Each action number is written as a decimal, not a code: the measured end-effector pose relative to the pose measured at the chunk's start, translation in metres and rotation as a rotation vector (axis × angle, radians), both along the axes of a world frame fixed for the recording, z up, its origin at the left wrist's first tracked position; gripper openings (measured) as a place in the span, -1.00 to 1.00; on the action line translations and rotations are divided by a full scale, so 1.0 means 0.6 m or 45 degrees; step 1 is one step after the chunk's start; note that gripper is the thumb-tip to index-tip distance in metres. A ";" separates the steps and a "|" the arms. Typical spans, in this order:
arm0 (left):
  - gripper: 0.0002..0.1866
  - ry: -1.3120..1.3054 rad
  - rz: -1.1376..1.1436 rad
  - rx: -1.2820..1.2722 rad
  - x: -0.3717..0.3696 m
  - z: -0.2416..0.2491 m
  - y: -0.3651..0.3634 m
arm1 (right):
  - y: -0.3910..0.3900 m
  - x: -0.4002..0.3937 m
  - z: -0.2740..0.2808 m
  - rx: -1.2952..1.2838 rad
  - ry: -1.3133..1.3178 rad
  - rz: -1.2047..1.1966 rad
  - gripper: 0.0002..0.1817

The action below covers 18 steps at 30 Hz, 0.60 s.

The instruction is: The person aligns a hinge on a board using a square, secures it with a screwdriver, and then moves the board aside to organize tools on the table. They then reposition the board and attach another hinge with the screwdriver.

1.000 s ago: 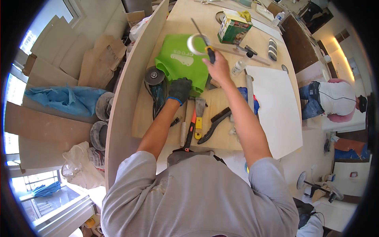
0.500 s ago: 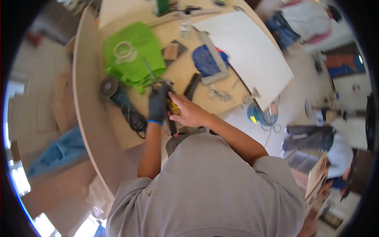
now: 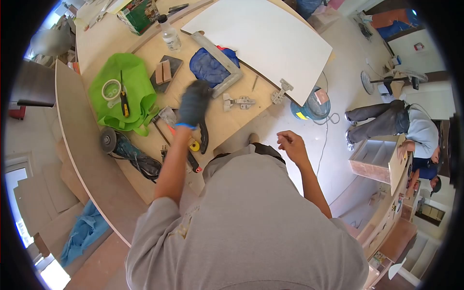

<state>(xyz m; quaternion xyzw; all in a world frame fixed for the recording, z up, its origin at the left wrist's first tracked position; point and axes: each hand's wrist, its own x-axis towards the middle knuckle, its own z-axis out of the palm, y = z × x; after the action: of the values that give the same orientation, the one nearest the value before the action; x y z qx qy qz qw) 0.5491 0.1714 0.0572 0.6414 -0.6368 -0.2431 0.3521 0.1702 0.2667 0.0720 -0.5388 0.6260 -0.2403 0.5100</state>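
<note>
My left hand (image 3: 195, 104), in a dark glove with a blue cuff, is over the table near the blue cloth bundle (image 3: 209, 66); motion smears its fingers. Just below it lies a black curved handle (image 3: 204, 137). My bare right hand (image 3: 293, 148) hangs beyond the table edge, fingers loosely bent and apart, with nothing seen in it. A screwdriver (image 3: 124, 105) with a yellow and black handle rests on the green bag (image 3: 108, 72), beside a tape roll (image 3: 111, 90). Two metal hinges are near: one (image 3: 239, 102) on the table, another (image 3: 281, 91) on the white panel (image 3: 270, 38).
An angle grinder (image 3: 126, 147) lies at the left by the raised board (image 3: 87, 154). A metal square (image 3: 232, 83) lies over the blue cloth. A clear bottle (image 3: 170, 36) stands farther back. On the floor are a teal machine (image 3: 311, 107) and its cord. Other people work at right.
My left hand has moved up and right, and the screwdriver it held now lies on the green bag. My right hand has drawn away to the right, off the table.
</note>
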 end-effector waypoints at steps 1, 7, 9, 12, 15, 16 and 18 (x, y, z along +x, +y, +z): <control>-0.54 -0.251 0.002 -0.123 -0.056 -0.002 -0.010 | -0.011 -0.010 0.001 0.024 0.021 -0.056 -0.79; -0.55 -0.973 0.032 0.130 -0.145 -0.021 -0.100 | -0.153 -0.025 0.008 -0.415 0.314 0.139 -0.79; -0.57 -1.097 0.069 0.131 -0.147 -0.044 -0.112 | -0.197 -0.024 0.010 -0.489 0.239 0.193 -0.79; -0.63 -0.531 0.073 0.183 -0.141 0.010 -0.105 | -0.253 -0.047 0.007 -0.609 0.142 0.289 -0.82; -0.57 -0.398 0.121 -0.141 -0.126 0.033 -0.061 | -0.298 -0.090 0.015 -0.452 0.088 0.262 -0.82; -0.55 -0.326 0.192 0.001 -0.131 0.076 -0.038 | -0.316 -0.110 0.006 -0.434 0.103 0.270 -0.83; -0.53 -0.303 0.320 0.180 -0.148 0.171 0.018 | -0.347 -0.139 -0.006 -0.549 0.114 0.347 -0.83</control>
<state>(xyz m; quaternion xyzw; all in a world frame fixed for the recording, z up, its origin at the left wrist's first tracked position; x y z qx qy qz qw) 0.4601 0.1825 0.1597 0.7633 -0.5702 -0.1637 0.2558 0.0866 0.0585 0.0685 -0.7245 0.5040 -0.2731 0.3828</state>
